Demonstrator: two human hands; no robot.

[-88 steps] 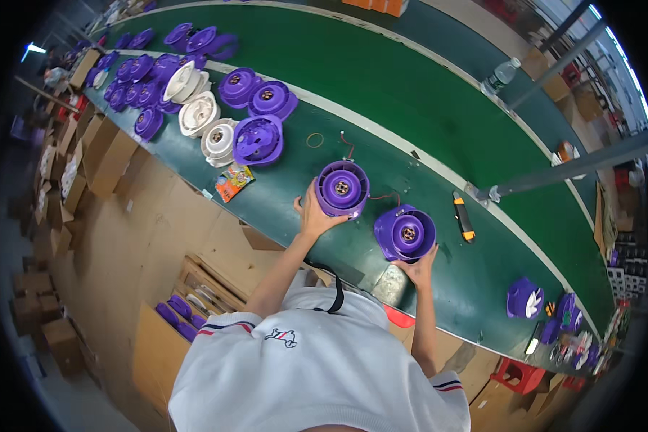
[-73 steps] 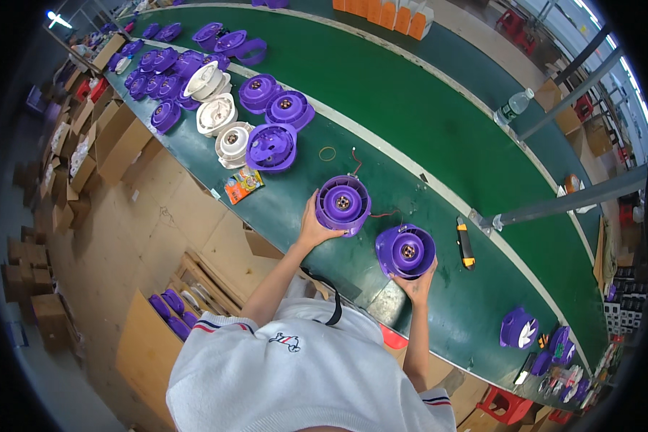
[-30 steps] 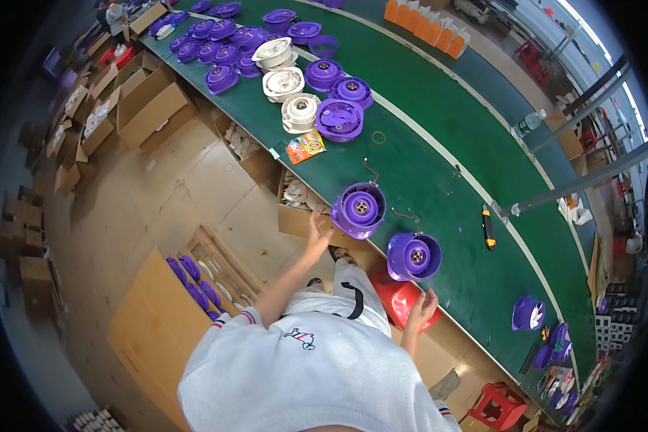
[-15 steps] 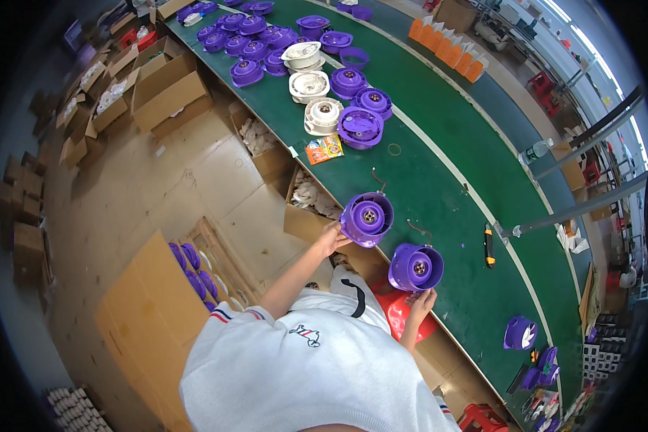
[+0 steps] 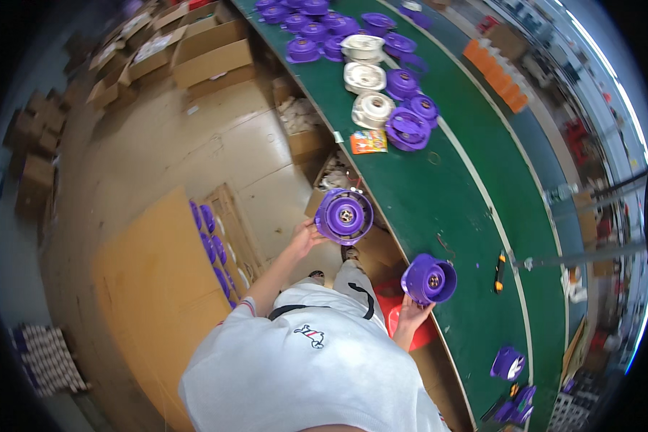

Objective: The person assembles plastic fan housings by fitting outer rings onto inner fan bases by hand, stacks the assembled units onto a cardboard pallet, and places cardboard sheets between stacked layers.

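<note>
My left hand [image 5: 307,238] grips the lower left rim of a purple round plastic housing [image 5: 336,229] with concentric rings and a small metal piece at its centre. That housing is held up over the gap between the floor and the table edge, with a thin wire by its top. A second purple housing [image 5: 422,278], a deeper cup with a similar metal centre, is in my right hand [image 5: 415,312], fingers under its near side. It is at the near edge of the green table [image 5: 468,216]. A loose wire lies on the table beyond it.
Purple and cream housings [image 5: 372,110] crowd the far part of the table, near an orange packet [image 5: 368,142]. A yellow-black utility knife [image 5: 499,272] lies to the right. An open carton [image 5: 144,288] with purple parts stands at left; a red stool [image 5: 410,327] is under the table edge.
My left hand has carried its housing left, off the table edge and over the floor. The right-hand housing stays at the table edge. The whole view has turned left.
</note>
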